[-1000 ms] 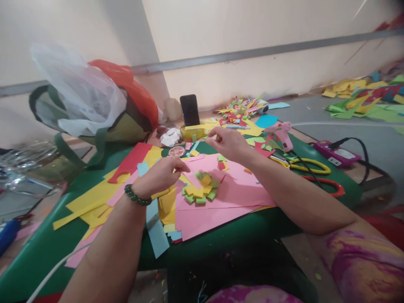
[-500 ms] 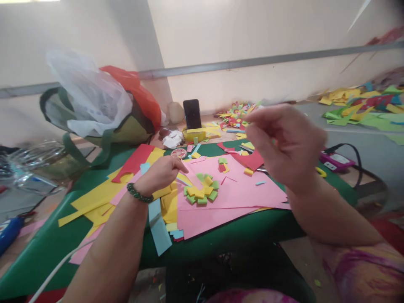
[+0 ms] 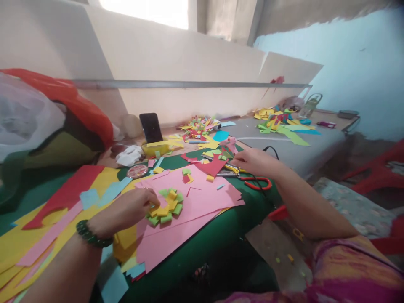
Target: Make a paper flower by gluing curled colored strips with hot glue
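Note:
A ring-shaped paper flower (image 3: pixel 167 208) of folded yellow and green strips lies on pink paper sheets (image 3: pixel 205 198). My left hand (image 3: pixel 134 210), a green bead bracelet on its wrist, is curled at the flower's left edge. Its fingers are closed, and what they pinch is hidden. Over at the right, my right hand (image 3: pixel 257 162) bends its closed fingers down beside red and pink paper scraps (image 3: pixel 229 145). I cannot make out anything between them. Close below that hand are scissors with red handles (image 3: pixel 257 183) and a yellow-handled tool (image 3: pixel 232 169).
A phone (image 3: pixel 150 127) leans upright near the wall. White tissue (image 3: pixel 129 155) and a round tin (image 3: pixel 137 171) sit in front of it. Coloured paper sheets (image 3: pixel 67 189) cover the left side. More scraps (image 3: pixel 280 122) lie on a grey table, and a red chair (image 3: pixel 378 164) stands at right.
The view has swung to the right. My right hand has come down from mid-air to the scraps by the scissors. My left hand stays at the flower, its fingers now more curled.

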`<state>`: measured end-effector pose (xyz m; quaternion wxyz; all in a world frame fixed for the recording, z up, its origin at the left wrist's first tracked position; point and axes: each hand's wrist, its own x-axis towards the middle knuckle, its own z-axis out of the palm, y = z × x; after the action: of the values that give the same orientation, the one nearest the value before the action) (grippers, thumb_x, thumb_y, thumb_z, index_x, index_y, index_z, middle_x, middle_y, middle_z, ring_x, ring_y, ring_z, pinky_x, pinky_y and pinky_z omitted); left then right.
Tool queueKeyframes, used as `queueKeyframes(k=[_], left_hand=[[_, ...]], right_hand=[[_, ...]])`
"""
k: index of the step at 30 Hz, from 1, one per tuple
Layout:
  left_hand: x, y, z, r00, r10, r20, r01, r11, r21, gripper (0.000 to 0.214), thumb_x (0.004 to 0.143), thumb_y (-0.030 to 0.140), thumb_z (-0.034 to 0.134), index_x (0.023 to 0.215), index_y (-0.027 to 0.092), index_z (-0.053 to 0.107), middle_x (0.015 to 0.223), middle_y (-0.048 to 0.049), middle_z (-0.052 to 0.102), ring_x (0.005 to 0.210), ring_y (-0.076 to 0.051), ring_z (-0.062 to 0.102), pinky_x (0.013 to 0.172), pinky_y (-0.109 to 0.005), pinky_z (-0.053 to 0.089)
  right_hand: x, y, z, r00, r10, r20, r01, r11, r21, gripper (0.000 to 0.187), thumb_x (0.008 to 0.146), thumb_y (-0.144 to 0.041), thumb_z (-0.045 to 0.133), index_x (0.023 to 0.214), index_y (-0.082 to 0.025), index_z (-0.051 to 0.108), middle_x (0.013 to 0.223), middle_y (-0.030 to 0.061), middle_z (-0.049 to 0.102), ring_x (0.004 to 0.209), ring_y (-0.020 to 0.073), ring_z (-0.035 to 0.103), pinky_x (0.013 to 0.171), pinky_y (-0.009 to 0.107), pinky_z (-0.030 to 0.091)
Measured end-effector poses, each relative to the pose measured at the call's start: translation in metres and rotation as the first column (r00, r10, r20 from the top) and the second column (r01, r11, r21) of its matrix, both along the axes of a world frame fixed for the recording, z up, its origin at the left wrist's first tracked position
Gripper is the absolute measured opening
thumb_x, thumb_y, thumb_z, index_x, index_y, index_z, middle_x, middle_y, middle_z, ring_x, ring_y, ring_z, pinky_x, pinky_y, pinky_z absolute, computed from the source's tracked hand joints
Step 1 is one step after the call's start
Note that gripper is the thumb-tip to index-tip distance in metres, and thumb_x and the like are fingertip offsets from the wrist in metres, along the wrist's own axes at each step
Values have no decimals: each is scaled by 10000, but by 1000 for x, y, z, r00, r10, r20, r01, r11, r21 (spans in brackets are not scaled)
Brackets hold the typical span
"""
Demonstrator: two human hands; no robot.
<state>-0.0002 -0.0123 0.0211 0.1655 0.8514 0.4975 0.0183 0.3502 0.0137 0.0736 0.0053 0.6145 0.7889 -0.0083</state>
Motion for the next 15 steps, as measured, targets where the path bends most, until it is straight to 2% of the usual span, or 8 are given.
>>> queueKeyframes(k=[5, 9, 10, 12, 15], left_hand=[[-1, 0, 1, 994, 97, -46, -98, 995, -13, 348, 668, 187, 444, 804, 275, 753, 978, -21, 775, 926, -248, 696, 791, -310, 514], [-2, 1, 3, 995, 80, -52, -82, 995, -55, 393, 645, 171, 425, 813, 272, 765, 1009, -13, 774, 959, -246, 697, 832, -309, 512], [-1, 1, 3, 996, 67, -51, -70, 996, -55, 407, 641, 162, 420, 817, 273, 770, 1021, -10, 771, 965, -240, 695, 842, -305, 509], [0, 0, 5, 997, 41, -72, -45, 997, -55, 427, 660, 152, 410, 837, 276, 777, 1048, -7, 764, 976, -233, 690, 850, -303, 503], [5, -4, 9, 992, 24, -126, -29, 999, -35, 419, 717, 168, 413, 880, 275, 784, 1067, -20, 756, 964, -232, 685, 826, -305, 493]], right_hand=[[0, 10, -10, 993, -49, 105, 58, 994, -87, 343, 945, -366, 473, 816, -165, 719, 903, 141, 725, 845, 252, 657, 631, 295, 384], [13, 37, -17, 943, -300, 142, 300, 954, 24, 518, 945, -537, 444, 1102, -118, 705, 1097, 240, 709, 1064, 345, 654, 802, 371, 460], [18, 46, -19, 933, -342, 117, 339, 940, 38, 566, 938, -564, 446, 1185, -108, 672, 1110, 249, 707, 1079, 349, 653, 824, 379, 465], [26, 65, -26, 938, -346, 18, 346, 938, 20, 604, 930, -558, 473, 1299, -98, 604, 1056, 233, 730, 1048, 328, 671, 818, 362, 477], [31, 89, -41, 953, -215, -213, 209, 977, -52, 476, 941, -419, 519, 1269, -92, 629, 885, 161, 762, 876, 242, 708, 730, 279, 492]])
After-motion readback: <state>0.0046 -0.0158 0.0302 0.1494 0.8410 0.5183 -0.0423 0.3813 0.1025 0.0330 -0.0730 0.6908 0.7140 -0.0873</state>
